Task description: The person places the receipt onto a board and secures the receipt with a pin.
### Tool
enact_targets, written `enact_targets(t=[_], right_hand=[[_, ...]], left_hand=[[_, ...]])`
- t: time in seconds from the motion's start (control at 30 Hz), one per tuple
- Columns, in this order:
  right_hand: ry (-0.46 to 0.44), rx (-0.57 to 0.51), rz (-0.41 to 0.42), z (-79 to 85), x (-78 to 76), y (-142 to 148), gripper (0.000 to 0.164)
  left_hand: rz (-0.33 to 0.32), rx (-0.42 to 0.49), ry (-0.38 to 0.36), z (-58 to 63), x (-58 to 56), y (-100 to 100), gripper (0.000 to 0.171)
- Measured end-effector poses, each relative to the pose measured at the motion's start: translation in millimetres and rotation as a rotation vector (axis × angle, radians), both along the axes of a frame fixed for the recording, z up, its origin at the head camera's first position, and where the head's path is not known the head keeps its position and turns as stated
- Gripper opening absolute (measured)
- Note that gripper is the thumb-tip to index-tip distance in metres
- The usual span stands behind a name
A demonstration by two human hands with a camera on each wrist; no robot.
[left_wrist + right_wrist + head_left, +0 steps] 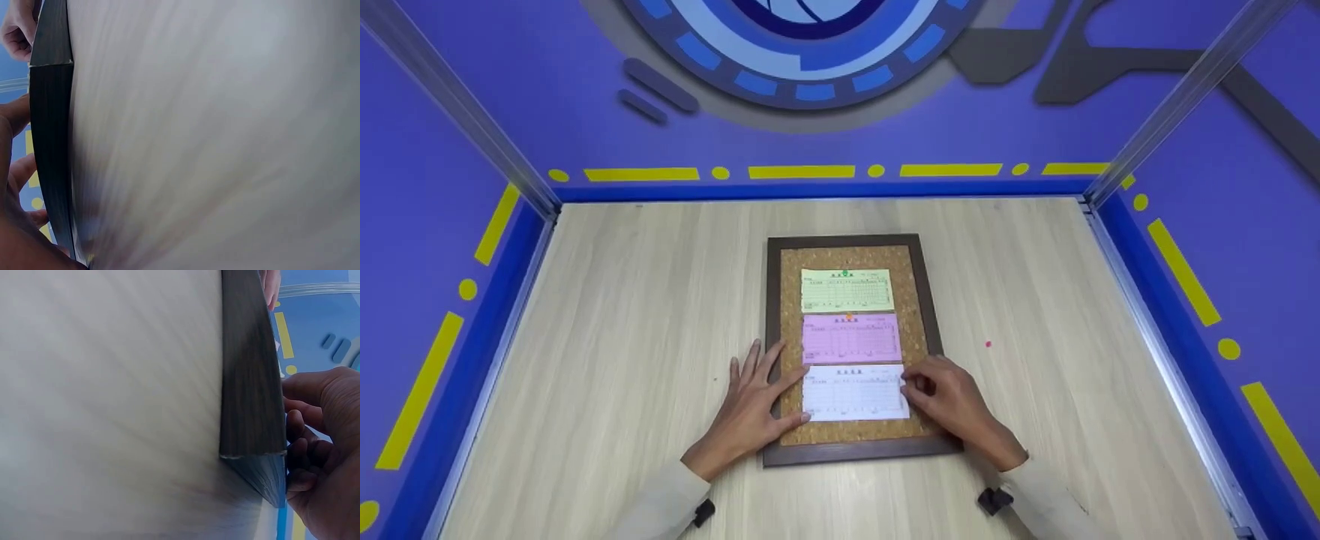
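A white printed form slip (855, 394) lies on the lower part of a cork board (851, 432) with a dark wooden frame (774, 300). My left hand (748, 409) rests over the frame's left side, fingers spread, its index finger and thumb touching the slip's left edge. At the slip's right edge, my right hand (952, 397) pinches with thumb and index finger, the other fingers curled. Above the white slip are a pink slip (851, 341) with an orange push pin (849, 316) and a green slip (846, 292) with a green push pin (845, 273).
A small red push pin (988, 344) lies on the wooden table (637, 300), right of the frame. Blue-purple panels (427, 187) with yellow marks enclose the table at the back and both sides. Both wrist views show mostly tabletop and frame edge.
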State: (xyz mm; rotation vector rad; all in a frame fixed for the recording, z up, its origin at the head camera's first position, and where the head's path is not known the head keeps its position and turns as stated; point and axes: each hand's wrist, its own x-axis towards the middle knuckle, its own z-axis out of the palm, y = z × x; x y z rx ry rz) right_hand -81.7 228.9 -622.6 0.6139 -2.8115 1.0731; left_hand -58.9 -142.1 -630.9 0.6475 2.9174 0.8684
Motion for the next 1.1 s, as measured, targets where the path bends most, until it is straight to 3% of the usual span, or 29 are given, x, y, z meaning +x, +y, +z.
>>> enact_targets(t=[0.23,0.53,0.77,1.0,1.1], right_hand=[[-0.016,-0.074,0.027,4.7,-4.2,3.2,0.014],[0.037,-0.119,-0.010,7.3,-17.6,19.2,0.011],[0.106,-0.093,-0.108,6.3,-27.9,38.9,0.020],[0.233,-0.105,-0.176,4.7,-43.1,61.8,0.026],[0.240,-0.119,-0.224,4.4,-47.8,71.6,0.027]], left_hand=[[0.001,0.009,0.005,0.4,0.5,-0.1,0.074],[0.010,0.002,0.010,0.4,1.5,-0.3,0.073],[-0.003,0.001,0.015,-0.9,1.3,0.0,0.073],[0.006,0.007,0.025,-2.2,1.1,1.8,0.075],[0.009,0.005,0.010,-1.2,1.4,2.1,0.074]])
